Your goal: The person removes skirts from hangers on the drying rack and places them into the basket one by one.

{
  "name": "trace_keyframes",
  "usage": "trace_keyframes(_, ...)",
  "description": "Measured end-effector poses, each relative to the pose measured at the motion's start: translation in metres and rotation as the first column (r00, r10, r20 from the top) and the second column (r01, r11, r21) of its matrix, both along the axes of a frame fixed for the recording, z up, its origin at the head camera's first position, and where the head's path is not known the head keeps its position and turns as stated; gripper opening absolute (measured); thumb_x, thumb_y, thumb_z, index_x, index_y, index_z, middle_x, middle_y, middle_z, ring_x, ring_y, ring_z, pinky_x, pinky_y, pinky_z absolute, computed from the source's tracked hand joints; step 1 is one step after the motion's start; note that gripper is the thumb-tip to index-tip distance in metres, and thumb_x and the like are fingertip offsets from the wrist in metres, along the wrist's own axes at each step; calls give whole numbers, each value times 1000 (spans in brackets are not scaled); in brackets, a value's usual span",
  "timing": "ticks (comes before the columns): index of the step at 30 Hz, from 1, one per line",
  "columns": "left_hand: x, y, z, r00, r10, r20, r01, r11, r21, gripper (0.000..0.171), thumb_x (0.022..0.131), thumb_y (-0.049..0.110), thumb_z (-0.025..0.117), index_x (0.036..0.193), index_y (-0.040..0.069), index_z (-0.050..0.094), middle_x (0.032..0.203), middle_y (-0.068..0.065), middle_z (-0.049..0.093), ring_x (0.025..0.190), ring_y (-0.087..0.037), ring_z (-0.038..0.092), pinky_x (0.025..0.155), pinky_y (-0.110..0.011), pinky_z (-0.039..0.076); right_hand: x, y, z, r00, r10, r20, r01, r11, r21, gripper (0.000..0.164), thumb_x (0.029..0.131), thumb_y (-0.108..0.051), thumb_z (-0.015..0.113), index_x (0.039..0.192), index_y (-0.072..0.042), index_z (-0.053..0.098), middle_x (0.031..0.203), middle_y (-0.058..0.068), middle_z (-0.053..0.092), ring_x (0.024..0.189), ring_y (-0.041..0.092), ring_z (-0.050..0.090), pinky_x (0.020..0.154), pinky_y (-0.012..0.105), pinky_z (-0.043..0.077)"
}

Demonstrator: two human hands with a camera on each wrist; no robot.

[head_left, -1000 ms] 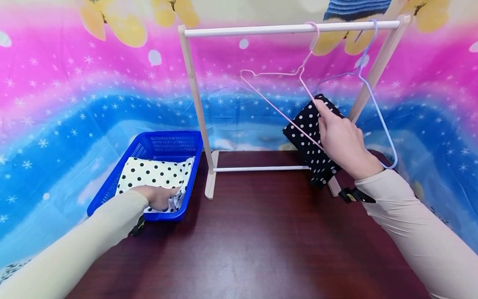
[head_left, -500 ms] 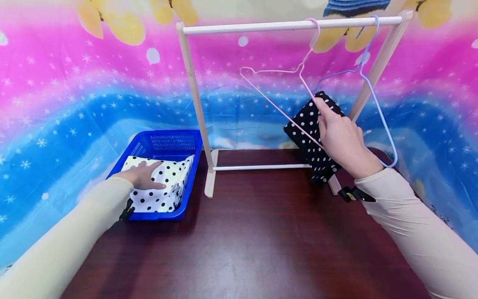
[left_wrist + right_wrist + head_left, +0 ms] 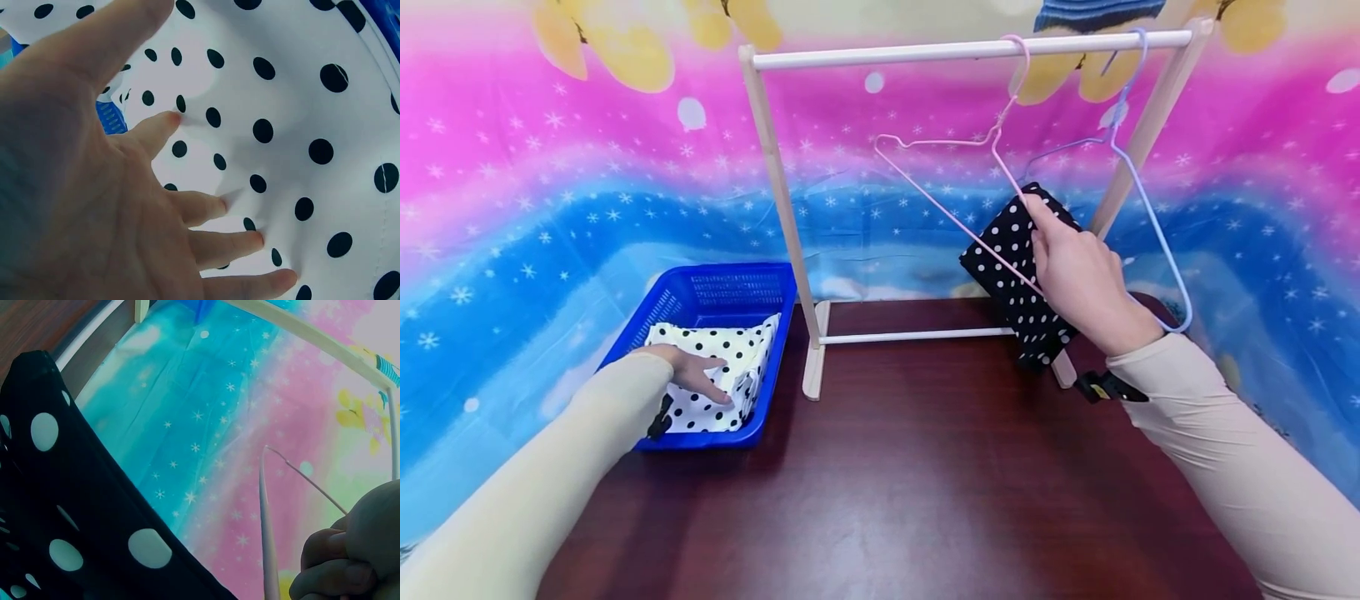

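Note:
In the blue basket lies a white cloth with black dots. My left hand is over that cloth with its fingers spread and straight; in the left wrist view its fingertips meet the fabric or hover very near it. On the right, my right hand grips the right side of a pink hanger, whose hook is over the rack's top bar. A black cloth with white dots hangs on the pink hanger's lower right part, partly hidden by the right hand.
The rack has a white top bar and wooden posts. A light blue hanger hangs right of the pink one. The basket stands left of the rack on the dark red tabletop. A printed backdrop encloses the scene.
My left hand has come away from the white cloth's right edge, moved left and spread its fingers over the cloth. My right hand keeps its grip on the pink hanger.

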State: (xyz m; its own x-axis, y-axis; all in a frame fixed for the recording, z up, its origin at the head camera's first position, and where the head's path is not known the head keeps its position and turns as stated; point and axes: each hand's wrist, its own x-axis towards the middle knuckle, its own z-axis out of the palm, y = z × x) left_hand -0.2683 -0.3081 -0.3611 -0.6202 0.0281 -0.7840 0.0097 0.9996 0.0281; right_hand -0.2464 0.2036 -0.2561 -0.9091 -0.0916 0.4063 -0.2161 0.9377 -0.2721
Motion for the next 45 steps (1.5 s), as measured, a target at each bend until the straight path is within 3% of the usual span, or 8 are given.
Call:
trace_keyframes(6, -4, -6, 6, 999, 25, 28, -27, 995, 92, 109, 88, 71, 58, 162, 8, 7, 163, -36, 6, 148, -59, 14, 117, -71, 25, -1, -3, 0, 1000, 6, 9, -6, 1000, 2, 50, 110, -30, 33, 159, -38, 26, 56, 12, 44, 46, 29, 44, 40, 38, 32)
trace_keyframes(10, -12, -12, 16, 997, 59, -43, -52, 987, 152, 102, 96, 67, 49, 160, 1, 4, 162, -38, 3, 147, -60, 16, 115, -72, 26, -2, -4, -1, 1000, 14, 3, -14, 1000, 5, 50, 110, -29, 33, 159, -37, 25, 57, 12, 44, 45, 28, 44, 39, 37, 32)
trace_keyframes(14, -19, -19, 23, 989, 83, -121, -68, 990, 123, 102, 96, 72, 42, 160, 1, 7, 162, -37, 2, 147, -62, 7, 116, -76, 17, -2, -5, -1, 1000, 11, 2, -11, 1000, 3, 51, 110, -28, 34, 159, -37, 25, 57, 12, 44, 45, 28, 43, 38, 36, 31)
trace_keyframes(22, -28, -25, 11, 993, 113, 19, -114, 972, 205, 96, 100, 68, 36, 161, 4, -1, 164, -32, -3, 149, -59, 5, 116, -71, 25, -2, -3, 1, 1000, 0, -10, 0, 1000, 2, 49, 110, -30, 34, 158, -38, 27, 57, 13, 44, 47, 29, 44, 40, 39, 31)
trace_keyframes(30, -34, -21, -8, 989, 128, 71, -138, 976, 166, 99, 101, 65, 35, 158, -2, -12, 161, -36, -12, 150, -58, 2, 118, -69, 24, -1, 0, 0, 1000, -8, -16, 8, 1000, 10, 48, 110, -30, 35, 157, -39, 29, 56, 13, 45, 47, 30, 45, 41, 40, 32)
trace_keyframes(35, -31, -11, 0, 990, 134, 35, -138, 977, 160, 104, 98, 71, 36, 159, 0, -9, 162, -35, -9, 149, -59, 1, 117, -73, 21, -1, -1, 0, 1000, -4, -15, 4, 1000, 11, 49, 110, -29, 35, 157, -38, 29, 57, 13, 45, 47, 29, 45, 40, 39, 31)
trace_keyframes(41, -28, 12, 10, 996, 83, 46, -89, 986, 140, 112, 92, 75, 48, 161, 7, -7, 163, -35, -6, 151, -57, 5, 119, -71, 20, -1, -2, 0, 1000, 1, -9, 0, 1000, 16, 50, 110, -29, 34, 159, -38, 26, 56, 12, 44, 45, 28, 43, 38, 36, 31)
trace_keyframes(45, -23, 22, 5, 994, 101, 37, -103, 993, 56, 118, 82, 84, 53, 163, 15, 3, 165, -32, -5, 151, -57, -3, 119, -74, 6, -1, -4, -1, 1000, 2, -1, -2, 1000, 17, 51, 110, -29, 34, 159, -39, 25, 56, 12, 44, 45, 28, 42, 38, 36, 31)
